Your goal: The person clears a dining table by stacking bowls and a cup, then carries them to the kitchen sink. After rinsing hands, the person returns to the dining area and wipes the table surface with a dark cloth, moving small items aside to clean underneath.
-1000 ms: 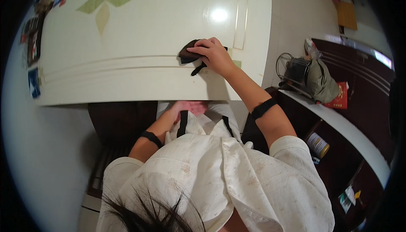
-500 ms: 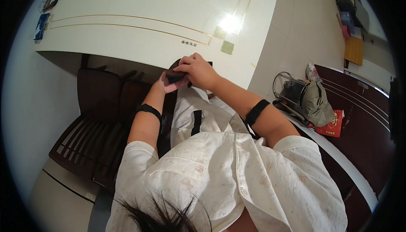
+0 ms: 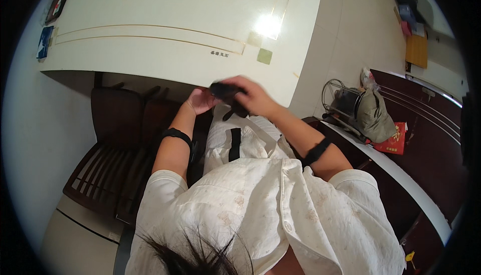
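A dark black-and-brown object (image 3: 228,93), smeared by motion, is held in front of me just off the table's near edge; its kind cannot be made out. My right hand (image 3: 254,97) grips it from the right, blurred, with the fingers bent over it. At its left end, my left hand (image 3: 201,100) has its fingers curled against it, their tips partly hidden. A black strap piece hangs below the object, over my light trousers. Black bands circle both my forearms.
Ahead lies a glossy cream table (image 3: 150,52) with gold lines and green squares. Dark wooden chairs (image 3: 117,119) stand under and beside it at left. To the right are a grey-green bag (image 3: 376,117), a red packet (image 3: 395,139) and dark furniture. A blue packet (image 3: 44,43) sits at the table's left edge.
The dark object has tilted and shifted a little right with my right hand, which has moved right and slightly down. My left hand has moved little, its palm showing less.
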`<state>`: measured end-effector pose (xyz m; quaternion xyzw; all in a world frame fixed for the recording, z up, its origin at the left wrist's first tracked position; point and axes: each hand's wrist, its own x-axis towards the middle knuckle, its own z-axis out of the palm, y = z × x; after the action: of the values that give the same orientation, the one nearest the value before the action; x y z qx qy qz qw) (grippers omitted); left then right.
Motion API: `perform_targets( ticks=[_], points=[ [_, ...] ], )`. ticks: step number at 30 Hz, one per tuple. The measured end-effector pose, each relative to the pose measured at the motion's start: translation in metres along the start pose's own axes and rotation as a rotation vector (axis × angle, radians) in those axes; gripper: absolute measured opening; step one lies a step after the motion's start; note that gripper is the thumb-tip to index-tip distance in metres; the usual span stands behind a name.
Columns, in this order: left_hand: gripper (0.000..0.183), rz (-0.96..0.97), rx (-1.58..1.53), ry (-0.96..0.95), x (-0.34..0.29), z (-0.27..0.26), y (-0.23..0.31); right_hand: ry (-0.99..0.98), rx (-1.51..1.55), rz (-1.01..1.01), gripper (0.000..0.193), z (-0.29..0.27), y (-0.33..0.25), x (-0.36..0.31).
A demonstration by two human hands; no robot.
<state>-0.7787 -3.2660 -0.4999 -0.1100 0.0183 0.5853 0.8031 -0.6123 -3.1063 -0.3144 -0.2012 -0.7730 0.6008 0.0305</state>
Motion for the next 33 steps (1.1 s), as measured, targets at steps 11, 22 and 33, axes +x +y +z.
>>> perform_targets(
  ticks=[11, 22, 33],
  points=[
    [0.071, 0.01, 0.174, 0.289, -0.009, 0.026, -0.017, 0.369, -0.867, -0.055, 0.064, -0.034, 0.023, -0.028],
    [0.064, -0.156, 0.218, 0.573, -0.021, 0.014, -0.001, -0.27, -0.57, -0.43, 0.035, -0.005, 0.037, -0.001],
    [0.065, -0.284, 0.228, 0.629, -0.009, 0.061, 0.0, -0.074, -0.658, 0.103, 0.023, -0.089, 0.066, -0.191]
  ],
)
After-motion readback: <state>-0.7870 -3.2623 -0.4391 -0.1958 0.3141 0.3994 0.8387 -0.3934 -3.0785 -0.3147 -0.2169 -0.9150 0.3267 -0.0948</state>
